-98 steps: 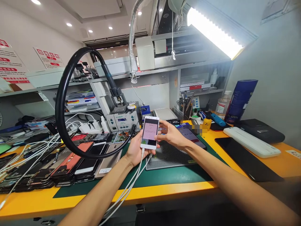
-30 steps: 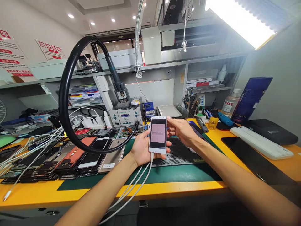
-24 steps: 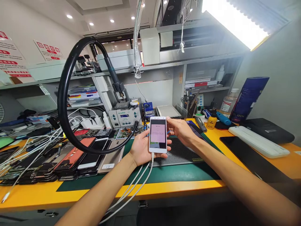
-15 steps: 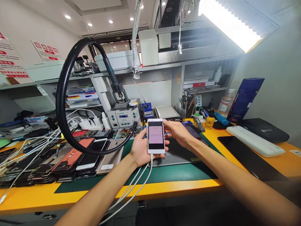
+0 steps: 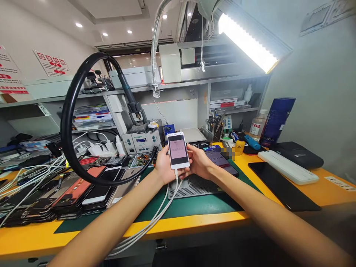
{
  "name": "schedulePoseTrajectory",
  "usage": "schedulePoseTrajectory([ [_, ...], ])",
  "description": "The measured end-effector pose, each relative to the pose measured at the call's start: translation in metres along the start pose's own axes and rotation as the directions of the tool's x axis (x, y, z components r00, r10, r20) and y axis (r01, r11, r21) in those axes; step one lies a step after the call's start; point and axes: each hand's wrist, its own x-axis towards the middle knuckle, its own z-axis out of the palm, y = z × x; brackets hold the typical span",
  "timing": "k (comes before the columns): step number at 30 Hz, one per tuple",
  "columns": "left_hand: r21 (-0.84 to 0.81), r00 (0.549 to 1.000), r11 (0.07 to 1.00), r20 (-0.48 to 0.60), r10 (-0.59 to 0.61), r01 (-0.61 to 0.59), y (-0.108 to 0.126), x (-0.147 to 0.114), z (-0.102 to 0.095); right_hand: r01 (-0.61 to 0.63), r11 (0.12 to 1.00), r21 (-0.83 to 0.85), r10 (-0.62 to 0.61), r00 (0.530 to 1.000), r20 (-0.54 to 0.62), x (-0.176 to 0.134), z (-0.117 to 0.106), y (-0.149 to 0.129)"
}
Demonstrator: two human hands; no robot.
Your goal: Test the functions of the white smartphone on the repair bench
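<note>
A white smartphone (image 5: 178, 151) with a lit pinkish message on its screen is held up above the bench, tilted a little to the left. My left hand (image 5: 163, 167) cradles it from the left side and from below, with its fingers partly behind the phone. Along the right edge, my right hand (image 5: 198, 161) also grips the phone, thumb at the side and fingertips curled behind. A white charging cable (image 5: 176, 176) is plugged into the phone's bottom end and runs down with other white cables over the table edge. Beneath lies a grey perforated mat (image 5: 191, 189).
Stacked phones (image 5: 100, 187) fill the left of the green mat (image 5: 155, 211). A hot-air station (image 5: 144, 141) with a looping black hose (image 5: 66, 126) stands behind. On the right lie a dark phone (image 5: 219, 163), a black panel (image 5: 280, 185) and a white case (image 5: 287, 167).
The phone has tilted leftward in my hands. My right hand has moved down along its right edge. The whole view has shifted a little.
</note>
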Motion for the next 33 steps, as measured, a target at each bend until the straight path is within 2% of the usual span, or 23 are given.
schedulePoseTrajectory([
  [3,0.011,0.999,0.999,0.013,0.039,-0.039,0.001,0.008,0.001,-0.008,1.0,0.024,0.007,1.0,0.025,0.0,-0.003,-0.001],
  [9,0.009,0.999,1.0,0.046,0.013,-0.013,-0.007,0.01,-0.01,0.022,0.999,-0.047,-0.024,0.999,-0.033,0.005,-0.006,0.008],
  [15,-0.024,0.997,0.997,-0.001,0.077,-0.077,-0.006,0.004,-0.01,0.099,0.984,-0.146,-0.107,0.993,-0.047,0.006,-0.006,0.015],
  [21,0.037,0.996,0.995,0.004,0.087,-0.087,-0.007,0.001,-0.016,0.14,0.962,-0.235,-0.134,0.99,0.045,0.006,-0.008,0.016],
  [30,0.025,0.994,0.995,-0.041,0.097,-0.096,-0.009,-0.003,-0.01,0.138,0.943,-0.304,-0.136,0.99,0.026,0.007,-0.012,0.019],
  [33,0.023,0.994,0.996,-0.053,0.092,-0.091,-0.009,-0.004,-0.009,0.169,0.923,-0.344,-0.182,0.983,-0.006,0.006,-0.012,0.017],
])
